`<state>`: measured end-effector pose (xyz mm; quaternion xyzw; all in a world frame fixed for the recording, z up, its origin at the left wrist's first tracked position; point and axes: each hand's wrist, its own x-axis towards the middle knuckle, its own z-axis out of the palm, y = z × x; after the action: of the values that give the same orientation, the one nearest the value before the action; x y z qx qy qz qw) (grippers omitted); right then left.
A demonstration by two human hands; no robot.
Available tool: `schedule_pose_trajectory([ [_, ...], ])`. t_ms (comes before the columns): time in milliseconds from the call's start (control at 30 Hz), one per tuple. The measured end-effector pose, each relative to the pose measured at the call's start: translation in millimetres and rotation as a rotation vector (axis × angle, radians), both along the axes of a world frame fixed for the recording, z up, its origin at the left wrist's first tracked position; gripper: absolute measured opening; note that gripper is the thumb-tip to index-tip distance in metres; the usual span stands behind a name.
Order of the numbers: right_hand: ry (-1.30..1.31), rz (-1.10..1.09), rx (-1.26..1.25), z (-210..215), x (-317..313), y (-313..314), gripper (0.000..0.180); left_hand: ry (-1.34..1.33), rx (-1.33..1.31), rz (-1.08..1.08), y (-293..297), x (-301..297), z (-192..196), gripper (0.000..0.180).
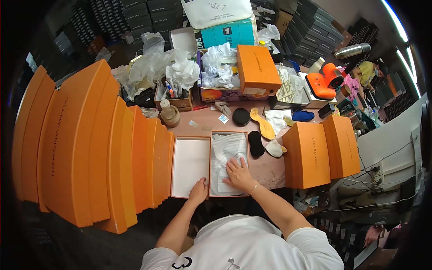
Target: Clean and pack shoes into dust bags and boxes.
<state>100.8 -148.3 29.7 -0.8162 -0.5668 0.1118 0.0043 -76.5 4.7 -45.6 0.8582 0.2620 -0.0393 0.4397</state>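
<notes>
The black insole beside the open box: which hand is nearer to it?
Right. The right hand presses the white tissue paper in the box, just below-left of the black insole. The left hand grips the box's front edge, farther left.
</notes>
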Motion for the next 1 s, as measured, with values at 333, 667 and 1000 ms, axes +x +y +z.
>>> schedule_pose_trajectory([
  [333,0.293,-0.190,0.258,33.0,-12.2,-23.0,0.058,-0.285,-0.137,0.108,19.1,1.4,69.5,0.033],
  [667,0.899,-0.874,0.878,91.8,37.0,-86.8,0.051,-0.381,-0.553,0.034,-56.8,32.0,150.7,0.044],
  [1000,0.955,-0.872,0.257,-19.4,62.8,-18.6,0.060,0.022,-0.657,0.345,20.0,73.2,31.7,0.046],
])
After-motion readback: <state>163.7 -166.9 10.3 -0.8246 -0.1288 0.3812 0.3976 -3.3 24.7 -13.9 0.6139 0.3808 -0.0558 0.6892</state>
